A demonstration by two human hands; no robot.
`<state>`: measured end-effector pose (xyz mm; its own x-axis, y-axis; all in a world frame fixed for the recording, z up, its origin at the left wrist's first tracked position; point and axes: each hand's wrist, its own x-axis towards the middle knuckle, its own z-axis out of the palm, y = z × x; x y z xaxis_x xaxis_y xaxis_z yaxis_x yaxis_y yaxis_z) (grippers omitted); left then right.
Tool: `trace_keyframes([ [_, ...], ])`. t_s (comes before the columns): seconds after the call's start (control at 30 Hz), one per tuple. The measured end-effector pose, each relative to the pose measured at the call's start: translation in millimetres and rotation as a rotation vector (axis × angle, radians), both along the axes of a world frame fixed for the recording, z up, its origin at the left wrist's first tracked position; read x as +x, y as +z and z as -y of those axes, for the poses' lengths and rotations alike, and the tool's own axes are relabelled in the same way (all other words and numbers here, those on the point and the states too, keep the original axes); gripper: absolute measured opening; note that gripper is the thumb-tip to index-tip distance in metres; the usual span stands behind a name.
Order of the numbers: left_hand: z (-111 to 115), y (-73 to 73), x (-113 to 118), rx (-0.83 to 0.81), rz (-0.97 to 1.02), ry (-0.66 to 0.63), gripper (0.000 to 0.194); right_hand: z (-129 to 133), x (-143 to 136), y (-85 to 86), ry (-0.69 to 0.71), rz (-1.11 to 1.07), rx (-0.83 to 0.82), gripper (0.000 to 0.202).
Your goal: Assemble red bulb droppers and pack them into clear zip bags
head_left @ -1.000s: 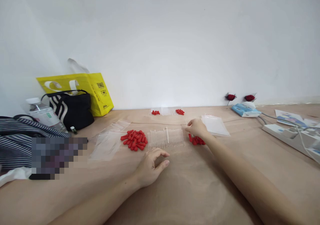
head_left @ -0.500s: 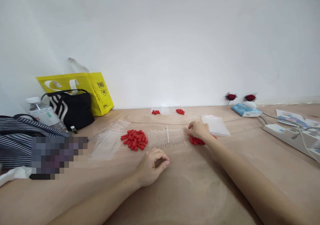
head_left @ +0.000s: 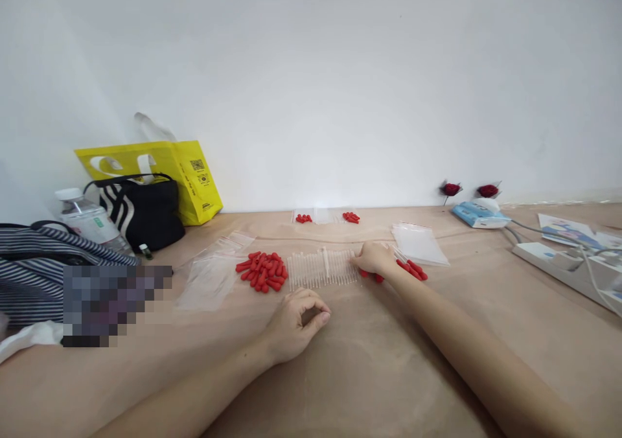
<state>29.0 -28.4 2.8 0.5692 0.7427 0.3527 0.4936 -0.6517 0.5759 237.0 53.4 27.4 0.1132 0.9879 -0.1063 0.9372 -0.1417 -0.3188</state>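
Note:
A row of thin clear tubes, which look like glass dropper tubes, lies side by side on the table, with one tube across the top. Left of it is a pile of red rubber bulbs. My left hand rests in front of the row, thumb and index tips meeting in a ring, with nothing visible between them. At the row's right end, my right hand has its fingers closed and pointing down; what they grip is hidden. Beneath and right of it lie red-bulbed droppers, partly covered by the hand and forearm.
Clear zip bags lie flat at left and right. Two small bagged groups of red bulbs sit by the wall. A yellow bag, black bag and bottle stand left; tissues and a power strip lie right.
My right hand has moved left and a little down, from over the red-bulbed droppers to the tubes' right end, uncovering more droppers. My left hand has stayed in place.

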Motion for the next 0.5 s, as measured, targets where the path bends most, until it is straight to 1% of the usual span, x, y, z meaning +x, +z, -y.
trace_keyframes([
  [0.07, -0.8, 0.2, -0.6, 0.007, -0.007, 0.006, 0.012, -0.8, -0.1, -0.4, -0.002, -0.019, -0.011, 0.038],
  [0.13, -5.6, 2.8, -5.0, 0.039, -0.017, 0.046, 0.012, -1.0, 0.8, -0.5, -0.001, -0.039, -0.011, 0.036],
  [0.2, -15.7, 8.9, -15.5, 0.112, -0.043, 0.162, 0.012, -0.9, 2.7, 0.5, 0.003, -0.060, 0.005, 0.036],
  [0.3, -36.9, 21.6, -41.7, 0.246, -0.152, 0.428, 0.012, 0.6, 6.2, 4.7, 0.019, -0.097, 0.069, 0.035],
  [0.4, -55.4, 30.3, -68.8, 0.286, -0.296, 0.633, 0.015, 6.0, 5.3, 8.9, 0.036, -0.139, 0.165, 0.031],
  [0.43, -59.6, 31.3, -75.3, 0.277, -0.331, 0.670, 0.017, 9.4, 3.6, 9.1, 0.038, -0.150, 0.200, 0.029],
  [0.5, -64.9, 30.5, -82.8, 0.250, -0.374, 0.702, 0.021, 19.0, -1.1, 6.7, 0.044, -0.168, 0.266, 0.024],
])
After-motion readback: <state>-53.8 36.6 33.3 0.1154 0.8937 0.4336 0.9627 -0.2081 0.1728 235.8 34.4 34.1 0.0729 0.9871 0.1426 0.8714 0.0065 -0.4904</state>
